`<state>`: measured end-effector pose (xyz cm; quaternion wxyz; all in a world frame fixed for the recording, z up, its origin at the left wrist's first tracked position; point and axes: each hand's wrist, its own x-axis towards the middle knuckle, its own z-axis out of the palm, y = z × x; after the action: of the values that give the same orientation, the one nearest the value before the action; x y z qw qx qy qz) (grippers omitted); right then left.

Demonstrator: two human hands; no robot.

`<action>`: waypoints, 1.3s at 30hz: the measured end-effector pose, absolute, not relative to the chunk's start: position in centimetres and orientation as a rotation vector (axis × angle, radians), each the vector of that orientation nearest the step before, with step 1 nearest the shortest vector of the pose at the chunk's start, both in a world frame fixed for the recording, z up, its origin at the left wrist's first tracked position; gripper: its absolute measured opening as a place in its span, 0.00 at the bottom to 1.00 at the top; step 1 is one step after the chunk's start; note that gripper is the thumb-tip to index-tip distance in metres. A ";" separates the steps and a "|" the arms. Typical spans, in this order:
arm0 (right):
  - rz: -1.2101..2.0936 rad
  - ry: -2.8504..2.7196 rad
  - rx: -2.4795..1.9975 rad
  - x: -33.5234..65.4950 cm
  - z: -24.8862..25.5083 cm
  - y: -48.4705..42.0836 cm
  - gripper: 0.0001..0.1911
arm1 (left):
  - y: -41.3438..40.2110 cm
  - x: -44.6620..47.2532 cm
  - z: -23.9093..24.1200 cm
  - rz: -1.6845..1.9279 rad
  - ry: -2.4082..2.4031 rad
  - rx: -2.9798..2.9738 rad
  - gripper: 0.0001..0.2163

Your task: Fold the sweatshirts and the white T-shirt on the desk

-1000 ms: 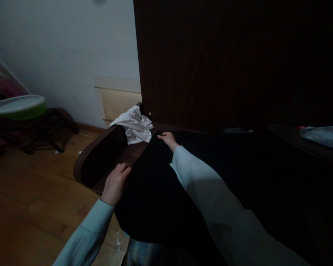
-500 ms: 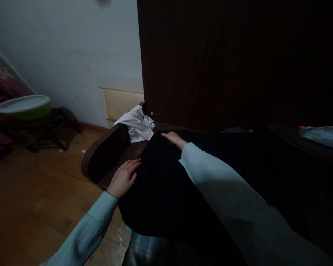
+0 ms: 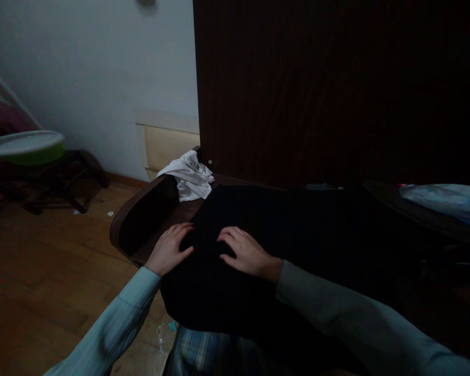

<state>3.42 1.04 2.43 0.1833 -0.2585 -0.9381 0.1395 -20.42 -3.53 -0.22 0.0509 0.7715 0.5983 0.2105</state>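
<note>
On my feed, black cloth [image 3: 266, 219] lies over bench [image 3: 141, 216], which seemingly bears its weight. Left hand [image 3: 170, 249] at cloth's edge, right [image 3: 246, 251] further in; both show fingers and thumb apart.

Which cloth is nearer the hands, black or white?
The black cloth, spread beneath the left hand and right hand; the white cloth lies bunched farther away, over the armrest.

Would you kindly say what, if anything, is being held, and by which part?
Nothing appears held: the open left hand is at an edge of the wide black cloth, the open right hand over it.
</note>
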 end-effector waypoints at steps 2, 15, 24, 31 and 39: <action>0.283 -2.712 -0.678 2.5 2.2 0.0 0.19 | -3.6 -20.4 -0.1 0.640 1.816 2.346 0.18; 0.064 -2.707 -0.780 1.7 0.8 1.2 0.13 | -3.7 -20.1 0.2 0.668 1.814 2.313 0.20; 0.162 -2.571 -0.859 4.7 1.2 3.1 0.12 | -3.5 -20.4 -0.5 0.717 1.821 2.302 0.14; 0.182 -2.613 -0.916 5.7 0.7 3.3 0.15 | -3.8 -20.2 0.0 0.805 1.736 2.320 0.10; 0.150 -2.585 -0.995 7.0 0.3 4.6 0.22 | -4.1 -20.3 0.3 0.815 1.680 2.344 0.08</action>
<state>6.99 4.56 0.32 0.1830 -0.3526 -0.9161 0.0533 -20.27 -4.12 0.35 0.0723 0.7801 0.5592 0.2713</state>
